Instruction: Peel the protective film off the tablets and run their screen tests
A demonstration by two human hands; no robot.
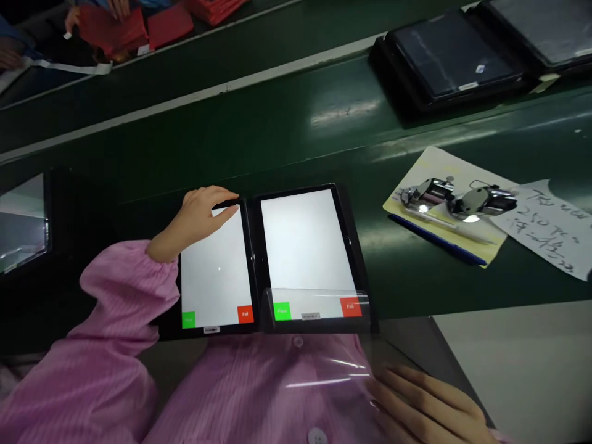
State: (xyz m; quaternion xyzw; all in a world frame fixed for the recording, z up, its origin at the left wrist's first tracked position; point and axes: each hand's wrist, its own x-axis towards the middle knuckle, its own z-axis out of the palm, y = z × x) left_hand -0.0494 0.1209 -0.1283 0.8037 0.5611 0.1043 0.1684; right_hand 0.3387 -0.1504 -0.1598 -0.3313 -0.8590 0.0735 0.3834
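Observation:
Two tablets lie side by side in front of me, the left tablet and the right tablet, both lit white with a green Pass box and a red Fail box along the bottom. My left hand rests on the upper part of the left tablet. Its thumb is apart from the fingers, which reach the top edge near the corner. A clear plastic film covers the bottom strip of the right tablet and hangs off toward me. My right hand, low at the right, has the film's edge at its fingertips.
Two metal tools, a blue pen and a handwritten paper lie to the right. Black trays with dark tablets stand at the back right. Another tablet is at far left. Across the line, other people's hands handle red packets.

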